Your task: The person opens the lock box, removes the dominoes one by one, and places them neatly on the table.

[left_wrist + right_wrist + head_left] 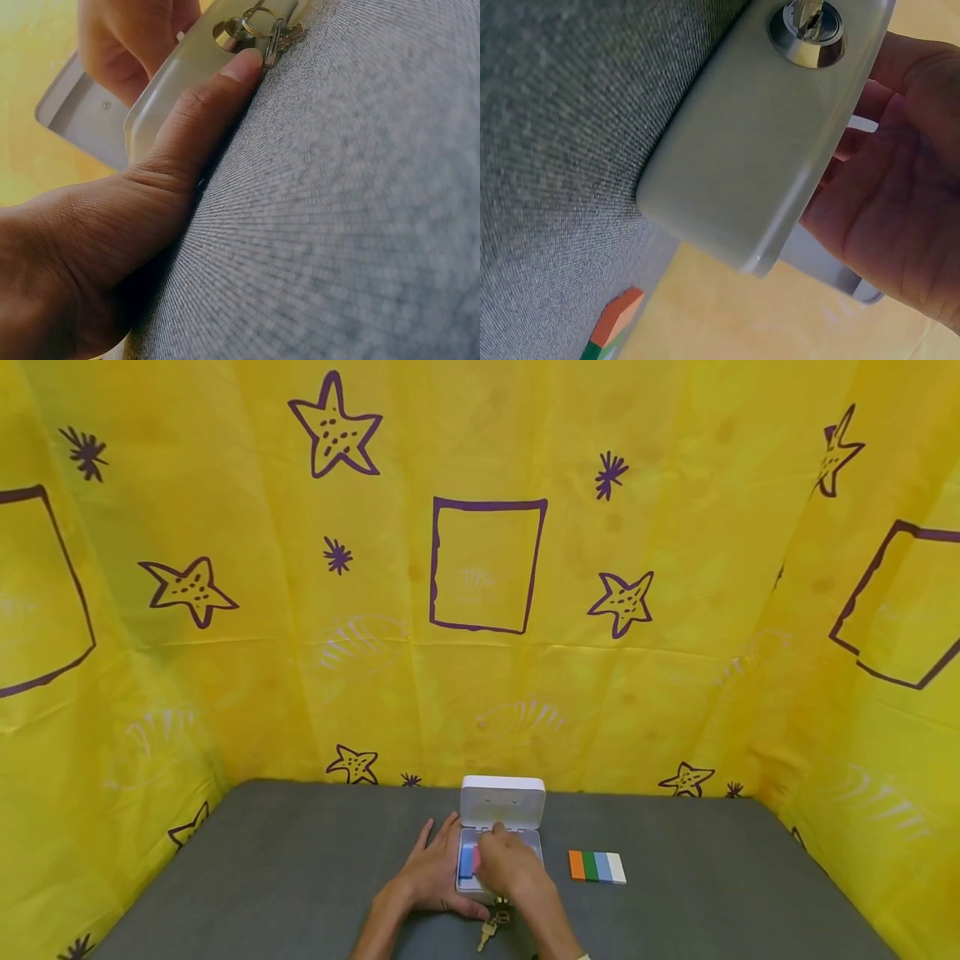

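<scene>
A white metal lockable box (468, 887) stands on the table with its lid (502, 802) raised. Against its left side lies my left hand (438, 864), fingers straight and spread, the thumb (244, 66) pressed along the front wall beside the lock (229, 34). My right hand (513, 864) reaches down into the box with bent fingers and seems to pinch a pink block (476, 859); its fingertips are largely hidden. Left of that is a light blue block (466, 862) inside the box. A key sits in the lock, and a second key (487, 933) hangs from its ring.
Right of the box, orange (576, 865), green (590, 867), light blue (603, 867) and white (617, 868) blocks lie side by side on the grey cloth-covered table (315, 860). A yellow printed curtain (480, 693) closes off the back and both sides.
</scene>
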Available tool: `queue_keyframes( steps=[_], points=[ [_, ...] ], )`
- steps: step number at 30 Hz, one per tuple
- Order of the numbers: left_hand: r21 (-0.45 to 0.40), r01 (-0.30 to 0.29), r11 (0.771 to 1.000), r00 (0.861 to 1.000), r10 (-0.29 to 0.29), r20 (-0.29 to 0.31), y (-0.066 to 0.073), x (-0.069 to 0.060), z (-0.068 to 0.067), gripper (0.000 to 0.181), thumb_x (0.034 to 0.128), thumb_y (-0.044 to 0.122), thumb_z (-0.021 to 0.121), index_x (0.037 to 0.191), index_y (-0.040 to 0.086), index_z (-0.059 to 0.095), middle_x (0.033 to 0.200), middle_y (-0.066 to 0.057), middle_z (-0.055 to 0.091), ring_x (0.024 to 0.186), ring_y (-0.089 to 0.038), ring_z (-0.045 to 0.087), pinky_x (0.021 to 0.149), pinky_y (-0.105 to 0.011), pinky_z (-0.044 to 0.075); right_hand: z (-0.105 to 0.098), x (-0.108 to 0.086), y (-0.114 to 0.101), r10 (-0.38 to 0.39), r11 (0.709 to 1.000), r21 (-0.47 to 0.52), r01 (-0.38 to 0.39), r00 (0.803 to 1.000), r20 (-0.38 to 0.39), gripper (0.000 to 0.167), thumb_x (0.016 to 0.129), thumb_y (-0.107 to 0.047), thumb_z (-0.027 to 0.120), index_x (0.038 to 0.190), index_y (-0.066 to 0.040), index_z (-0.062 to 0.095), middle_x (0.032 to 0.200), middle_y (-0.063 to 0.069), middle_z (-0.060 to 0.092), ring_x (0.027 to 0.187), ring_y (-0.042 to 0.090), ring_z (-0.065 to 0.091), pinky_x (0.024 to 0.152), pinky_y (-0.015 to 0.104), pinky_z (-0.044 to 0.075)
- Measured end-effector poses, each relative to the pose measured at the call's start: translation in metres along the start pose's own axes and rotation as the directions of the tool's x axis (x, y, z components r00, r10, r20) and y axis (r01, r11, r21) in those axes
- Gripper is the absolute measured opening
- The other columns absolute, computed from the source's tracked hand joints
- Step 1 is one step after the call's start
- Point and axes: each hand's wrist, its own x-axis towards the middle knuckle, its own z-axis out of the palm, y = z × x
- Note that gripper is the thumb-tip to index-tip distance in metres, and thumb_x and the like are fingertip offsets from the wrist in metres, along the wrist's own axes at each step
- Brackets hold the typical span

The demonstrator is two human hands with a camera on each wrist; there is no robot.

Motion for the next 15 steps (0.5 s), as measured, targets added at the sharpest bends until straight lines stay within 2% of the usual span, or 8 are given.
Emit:
queue_keyframes(
  steps=[8,12,15],
  points=[
    [-0.024,-0.018,1.0,1.0,0.018,0.002,0.0045,-0.0017,-0.004,0.137,0.0613,0.067,0.09,0.159,-0.002,0.024,0.166,-0.026,0.036,0.16,-0.044,0.023,0.13,-0.068,0.006,0.0021,-0.0008,-0.0001,0.0,0.999,-0.05,0.0,1.0,0.004,0.02,0.081,-0.009,0.082,0.093,-0.003,0.068,0.094,0.013,0.063,0.079,0.026,0.065,0.064,0.043,0.057],
    [-0.023,-0.036,0.999,0.999,0.035,-0.012,0.0062,-0.0028,-0.0056,0.137,0.0614,0.068,0.09,0.158,-0.003,0.025,0.165,-0.027,0.037,0.159,-0.045,0.024,0.128,-0.07,0.008,0.0017,0.0005,0.0011,-0.004,0.999,-0.036,0.005,1.0,0.01,0.038,0.08,-0.011,0.085,0.111,0.0,0.067,0.097,0.013,0.064,0.083,0.027,0.067,0.068,0.043,0.058],
    [-0.019,-0.025,1.0,1.0,0.025,-0.013,0.0067,-0.0027,-0.0057,0.136,0.0595,0.065,0.091,0.157,-0.004,0.027,0.164,-0.026,0.039,0.159,-0.045,0.025,0.129,-0.069,0.008,0.0011,0.0012,0.002,-0.007,1.0,-0.006,0.008,1.0,0.006,0.054,0.079,-0.011,0.087,0.126,-0.001,0.062,0.103,0.015,0.067,0.089,0.03,0.069,0.072,0.045,0.058]
  ],
)
